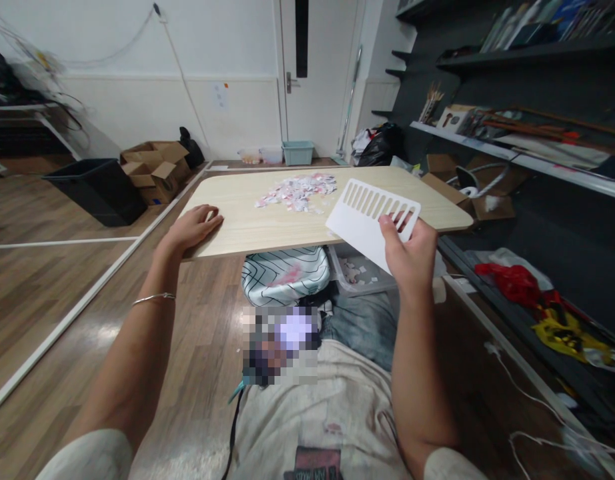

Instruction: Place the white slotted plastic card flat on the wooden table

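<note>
My right hand (412,250) grips a flat white plastic scraper (360,230) by its slotted end, thumb on top. The scraper is tilted, with its plain side angled down over the near edge of the pale wooden tabletop (232,230). Resting at the tabletop's left edge is my left hand (195,227), fingers loosely bent and holding nothing. Toward the far middle of the top lies a loose pile of small white and pinkish scraps (297,192), apart from both hands.
Below the near edge sit a white cushion-like item with black lines (285,277) and a clear plastic bin (352,283) holding small white pieces. A black bin (97,193) and cardboard boxes (155,170) stand left. Dark shelves (537,153) line the right.
</note>
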{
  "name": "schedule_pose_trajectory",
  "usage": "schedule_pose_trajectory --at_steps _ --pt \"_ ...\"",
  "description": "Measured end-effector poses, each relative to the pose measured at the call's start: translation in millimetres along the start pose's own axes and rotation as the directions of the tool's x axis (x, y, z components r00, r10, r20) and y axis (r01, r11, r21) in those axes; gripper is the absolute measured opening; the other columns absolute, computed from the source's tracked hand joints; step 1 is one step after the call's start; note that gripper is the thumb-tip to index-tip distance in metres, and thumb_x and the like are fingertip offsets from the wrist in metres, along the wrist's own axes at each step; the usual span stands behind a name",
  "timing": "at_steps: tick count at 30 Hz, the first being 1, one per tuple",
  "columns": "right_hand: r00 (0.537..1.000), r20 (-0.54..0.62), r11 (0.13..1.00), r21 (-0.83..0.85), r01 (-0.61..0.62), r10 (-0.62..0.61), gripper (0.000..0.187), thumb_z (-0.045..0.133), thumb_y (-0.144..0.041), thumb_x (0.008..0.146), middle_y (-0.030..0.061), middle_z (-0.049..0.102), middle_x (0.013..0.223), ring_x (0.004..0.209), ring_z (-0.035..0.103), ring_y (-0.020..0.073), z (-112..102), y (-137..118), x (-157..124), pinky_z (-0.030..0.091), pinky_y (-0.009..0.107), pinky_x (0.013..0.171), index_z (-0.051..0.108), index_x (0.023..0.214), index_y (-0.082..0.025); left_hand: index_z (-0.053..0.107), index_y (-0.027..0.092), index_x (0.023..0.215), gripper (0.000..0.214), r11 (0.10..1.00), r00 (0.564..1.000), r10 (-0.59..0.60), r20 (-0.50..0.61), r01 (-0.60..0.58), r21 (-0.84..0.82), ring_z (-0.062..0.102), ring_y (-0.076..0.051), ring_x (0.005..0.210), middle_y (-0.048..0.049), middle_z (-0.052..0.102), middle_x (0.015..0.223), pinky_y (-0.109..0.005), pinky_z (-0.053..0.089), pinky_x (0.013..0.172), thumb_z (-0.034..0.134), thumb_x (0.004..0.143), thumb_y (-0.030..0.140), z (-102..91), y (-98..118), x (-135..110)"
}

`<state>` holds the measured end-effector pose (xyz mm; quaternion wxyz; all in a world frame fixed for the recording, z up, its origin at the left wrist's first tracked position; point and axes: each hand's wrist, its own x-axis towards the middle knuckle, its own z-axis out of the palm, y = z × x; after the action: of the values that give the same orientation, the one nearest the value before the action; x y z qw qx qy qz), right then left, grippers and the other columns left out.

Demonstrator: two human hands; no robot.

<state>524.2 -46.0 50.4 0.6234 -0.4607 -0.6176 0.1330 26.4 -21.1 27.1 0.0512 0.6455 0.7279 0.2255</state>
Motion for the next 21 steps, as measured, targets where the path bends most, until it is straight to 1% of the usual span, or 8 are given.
schedule_pose_trajectory --at_steps 2,5,9,13,18,21 --pt "1.000 0.013 1.000 -0.003 -0.007 0.007 0.036 0.081 -0.065 0.098 0.0130 0.086 0.095 0.093 0.081 0.0374 2.0 2.8 -0.1 0.070 0.051 0.091 0.075 0.093 -0.029 0.084 0.022 0.140 0.065 1.000 1.000 0.005 -0.001 -0.005 -0.004 0.072 -0.041 0.143 -0.0204 0.080 0.144 -0.052 0.056 0.131 0.055 0.102 0.066 0.3 0.3 -0.2" --pt "0.999 0.037 0.999 -0.039 -0.008 0.010 0.034 0.079 -0.062 0.099 0.0130 0.086 0.096 0.093 0.082 0.0371 2.4 5.6 -0.1 0.069 0.050 0.091 0.074 0.094 -0.030 0.083 0.021 0.141 0.064 1.000 1.000 0.015 0.000 -0.015 -0.002 0.071 -0.041 0.144 -0.0210 0.080 0.146 -0.053 0.054 0.133 0.055 0.103 0.064 1.7 -2.8 1.4" --pt "0.998 0.066 0.991 -0.132 0.007 0.002 0.031 0.077 -0.058 0.100 0.0134 0.085 0.092 0.089 0.081 0.0367 -4.2 2.1 1.1 0.068 0.049 0.086 0.072 0.090 -0.030 0.082 0.021 0.140 0.060 1.000 1.000 0.020 0.006 -0.020 0.003 0.070 -0.042 0.146 -0.0211 0.080 0.151 -0.055 0.053 0.134 0.056 0.103 0.061 3.9 -8.9 4.6" --pt "0.997 0.078 0.977 -0.212 0.023 -0.006 0.028 0.077 -0.054 0.099 0.0151 0.084 0.089 0.085 0.081 0.0375 -20.6 -7.8 2.3 0.067 0.049 0.081 0.073 0.088 -0.029 0.082 0.022 0.141 0.058 1.000 1.000 0.017 -0.008 -0.017 0.001 0.070 -0.042 0.144 -0.0192 0.081 0.149 -0.054 0.054 0.132 0.058 0.103 0.060 4.7 -10.1 5.2" --pt "0.999 0.006 0.950 -0.311 0.041 -0.041 0.026 0.079 -0.053 0.097 0.0167 0.084 0.088 0.082 0.081 0.0389 -47.2 -21.6 -0.8 0.066 0.052 0.081 0.074 0.087 -0.029 0.083 0.023 0.141 0.060 1.000 1.000 0.013 -0.008 -0.013 -0.002 0.070 -0.042 0.143 -0.0188 0.081 0.145 -0.055 0.055 0.131 0.059 0.104 0.063 3.7 -6.4 3.2" --pt "0.998 -0.005 0.946 -0.317 0.065 -0.070 0.028 0.078 -0.055 0.099 0.0165 0.084 0.089 0.082 0.081 0.0384 -53.1 -29.1 -3.9 0.066 0.052 0.081 0.075 0.088 -0.029 0.083 0.024 0.140 0.061 1.000 1.000 0.007 -0.005 -0.007 0.007 0.068 -0.042 0.146 -0.0181 0.081 0.145 -0.054 0.054 0.132 0.058 0.105 0.067 3.1 -4.6 2.7"
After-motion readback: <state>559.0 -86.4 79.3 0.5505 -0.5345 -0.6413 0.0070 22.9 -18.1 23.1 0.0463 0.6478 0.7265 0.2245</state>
